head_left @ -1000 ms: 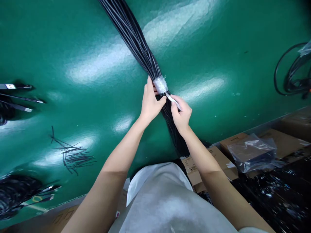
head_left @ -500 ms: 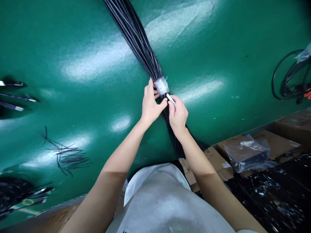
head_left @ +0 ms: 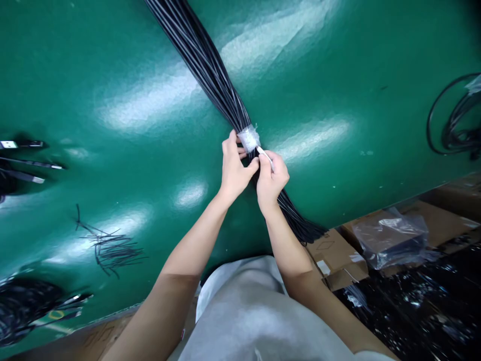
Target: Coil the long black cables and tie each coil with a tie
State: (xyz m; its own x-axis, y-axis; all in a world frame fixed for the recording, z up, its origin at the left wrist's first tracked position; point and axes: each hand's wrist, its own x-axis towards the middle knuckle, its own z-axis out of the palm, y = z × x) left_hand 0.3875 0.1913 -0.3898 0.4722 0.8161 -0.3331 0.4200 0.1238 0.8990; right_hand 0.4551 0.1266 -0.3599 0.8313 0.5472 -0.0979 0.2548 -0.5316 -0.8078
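Observation:
A thick bundle of black cables [head_left: 210, 65] runs diagonally across the green table, with a clear plastic wrap [head_left: 248, 138] around it. My left hand [head_left: 236, 163] curls round the bundle from the left at the wrap, its thumb over the cables and some fingers hidden beneath them. In the fingers of my right hand [head_left: 272, 176] is a slim white pen-like tool [head_left: 265, 156]. Its tip is at the lower edge of the wrap; whether it touches the plastic I cannot tell. The cables' cut-looking ends [head_left: 313, 231] lie near the table's front edge.
Loose thin black strips [head_left: 114, 249] lie at the left. Cables with metal plugs [head_left: 32, 178] and a dark cable pile [head_left: 28, 306] are further left. A coiled cable [head_left: 456, 128] sits at the right. Cardboard boxes [head_left: 338, 255] and a clear bag [head_left: 391, 235] stand below the table edge.
My right wrist and forearm have swung left, and the white tool is tilted a little more, its tip still at the wrap's lower edge. My left hand keeps its place on the bundle.

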